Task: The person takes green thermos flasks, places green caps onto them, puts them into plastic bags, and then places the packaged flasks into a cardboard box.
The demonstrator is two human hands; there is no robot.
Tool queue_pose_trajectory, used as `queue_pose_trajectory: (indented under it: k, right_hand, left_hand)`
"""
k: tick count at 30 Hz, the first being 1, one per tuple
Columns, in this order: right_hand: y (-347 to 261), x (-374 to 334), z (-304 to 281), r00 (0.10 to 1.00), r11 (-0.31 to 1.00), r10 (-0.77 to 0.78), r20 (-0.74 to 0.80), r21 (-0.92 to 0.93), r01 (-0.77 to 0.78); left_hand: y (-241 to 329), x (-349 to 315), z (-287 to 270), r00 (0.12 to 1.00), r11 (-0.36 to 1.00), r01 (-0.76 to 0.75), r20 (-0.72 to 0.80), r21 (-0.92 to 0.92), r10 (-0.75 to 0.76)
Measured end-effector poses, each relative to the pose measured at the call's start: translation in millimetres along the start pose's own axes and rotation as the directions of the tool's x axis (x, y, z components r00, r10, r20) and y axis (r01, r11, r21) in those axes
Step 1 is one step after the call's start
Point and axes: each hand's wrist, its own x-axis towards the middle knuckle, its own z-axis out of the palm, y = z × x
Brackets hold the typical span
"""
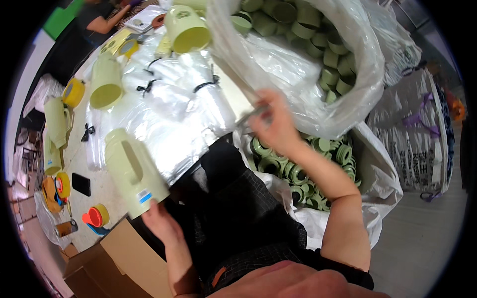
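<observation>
My left hand (pixel 161 223) grips the base of a pale green jug (pixel 131 171) with a moulded handle and a blue-and-white sticker. The jug lies tilted over the table's near edge. Between the plastic-covered table and an open bag, my right hand (pixel 272 121) is smeared by motion, its fingers bent around a thin greyish thing too blurred to name. Below that hand, a white sack (pixel 380 181) holds many green ring-shaped parts (pixel 298 175). The clear plastic bag (pixel 293 64) beyond holds green cup-shaped caps (pixel 330 57).
Clear plastic bags (pixel 164 116) tied with black bands cover the table's middle. Other green jugs (pixel 106 82) stand or lie around them. At left are a phone (pixel 81 184) and tape rolls (pixel 74 93). A cardboard box (pixel 131 253) sits below; another person (pixel 99 22) works at far left.
</observation>
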Motion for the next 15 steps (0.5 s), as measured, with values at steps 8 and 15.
queue_pose_trajectory:
  k: [8, 15]
  right_hand:
    - [151.2, 132.9, -194.4, 0.952, -0.239, 0.291, -0.096, -0.971, -0.025]
    - [187.6, 118.4, -212.7, 0.975, -0.018, 0.151, -0.161, -0.987, -0.16]
  left_hand:
    - [48.5, 3.5, -37.4, 0.996, 0.988, -0.09, -0.001, 0.122, 0.091]
    - [39.2, -18.8, -35.5, 0.983, 0.984, 0.172, 0.055, 0.047, -0.175]
